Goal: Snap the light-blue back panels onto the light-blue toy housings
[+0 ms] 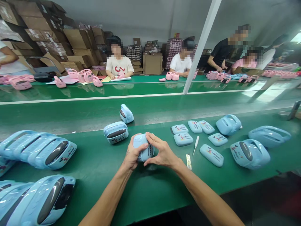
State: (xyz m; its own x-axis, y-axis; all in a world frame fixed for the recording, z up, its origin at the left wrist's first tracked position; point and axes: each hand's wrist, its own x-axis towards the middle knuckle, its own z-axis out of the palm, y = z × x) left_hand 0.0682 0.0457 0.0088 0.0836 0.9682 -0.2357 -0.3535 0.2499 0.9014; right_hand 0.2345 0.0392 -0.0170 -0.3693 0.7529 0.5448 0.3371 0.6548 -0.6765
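Both of my hands hold a light-blue plastic housing (140,140) with printed lettering, tilted above the green bench. My left hand (131,153) wraps its left side, thumb across the front. Fingers of my right hand (162,150) press on its top and right side, with the thumb at the lower edge. Just behind stand a blue housing with a dark oval window (116,132) and a smaller-looking one (126,113). To the right lie several loose blue printed covers (183,139), a white-handled screwdriver (196,141) and a small patterned strip (188,161).
Rows of blue handled housings (57,153) fill the bench's left side; several more (250,153) stand at the right. Beyond the green belt (94,111), co-workers (119,62) sit or stand by pink housings (88,76). A white post (199,47) rises there. Cartons (80,40) are stacked behind.
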